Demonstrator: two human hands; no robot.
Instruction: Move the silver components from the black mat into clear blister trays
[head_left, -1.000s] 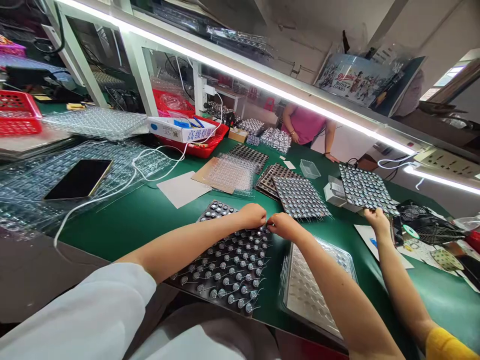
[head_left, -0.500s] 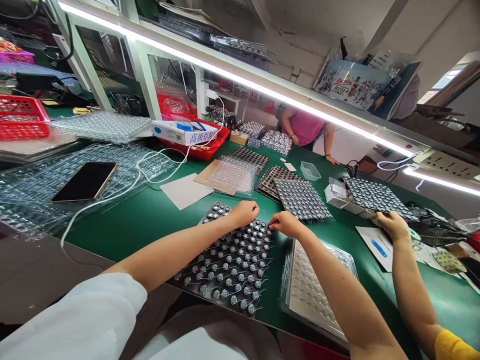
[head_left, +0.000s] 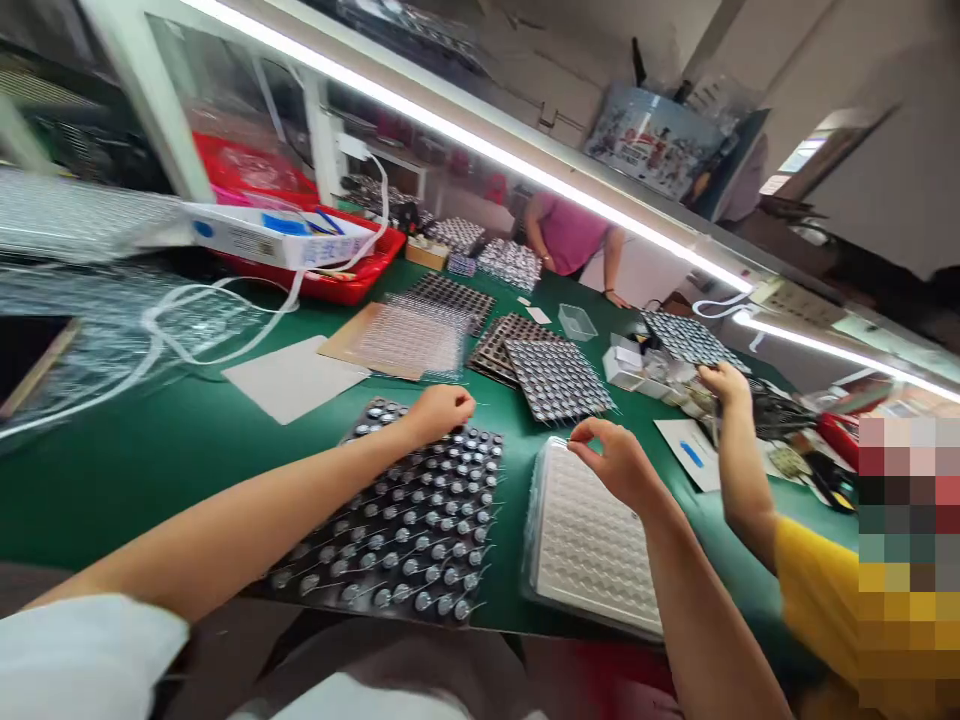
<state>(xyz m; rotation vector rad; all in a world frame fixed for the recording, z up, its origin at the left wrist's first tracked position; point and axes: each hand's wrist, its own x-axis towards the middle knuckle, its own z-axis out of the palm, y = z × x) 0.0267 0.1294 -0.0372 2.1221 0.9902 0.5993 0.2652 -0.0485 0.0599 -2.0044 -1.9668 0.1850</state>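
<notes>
A dark tray (head_left: 409, 520) bearing many round silver parts with thin wire leads lies on the green table in front of me. Over its far edge is my left hand (head_left: 444, 411), fingers curled together; whatever they grip is too small to name. To the right, a clear plastic tray with a pale, dimpled surface (head_left: 592, 540) rests on the table. My right hand (head_left: 609, 455) is above its far edge, thumb and forefinger pinched, with something I cannot make out between them.
Another loaded tray (head_left: 559, 380) lies beyond. At right, a co-worker's hand (head_left: 726, 383) touches a further tray (head_left: 690, 338). Back left are a red basket (head_left: 352, 285), white cable (head_left: 217, 355) and cardboard sheet (head_left: 296, 380). A person in pink (head_left: 574, 235) stands behind.
My right hand has moved from the dark tray's far right corner to above the pale tray. My left hand stays over the dark tray. The camera view has shifted right.
</notes>
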